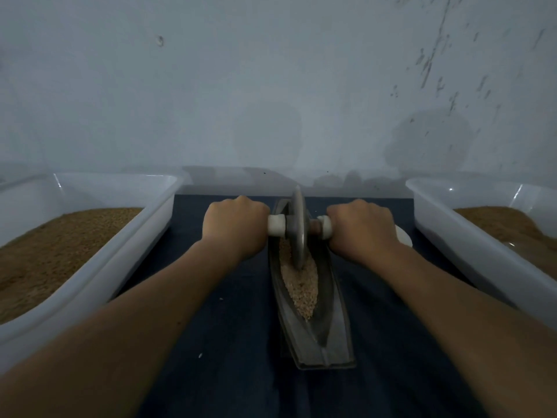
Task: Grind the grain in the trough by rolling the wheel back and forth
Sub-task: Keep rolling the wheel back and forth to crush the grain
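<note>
Wheel at the far end
Your left hand [233, 223] and right hand [361, 226] clasp the axle; grain [301, 285] lies nearer you along the trough [331, 333], behind the wheel [297, 227].

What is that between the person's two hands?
In the head view, a grey wheel stands on edge between the left hand and right hand, down in the trough. Each hand grips its handle.

Both side edges cut the left tub [120, 260] and right tub [467, 251], and the right grip [361, 227] hides most of a white object [404, 236].
</note>
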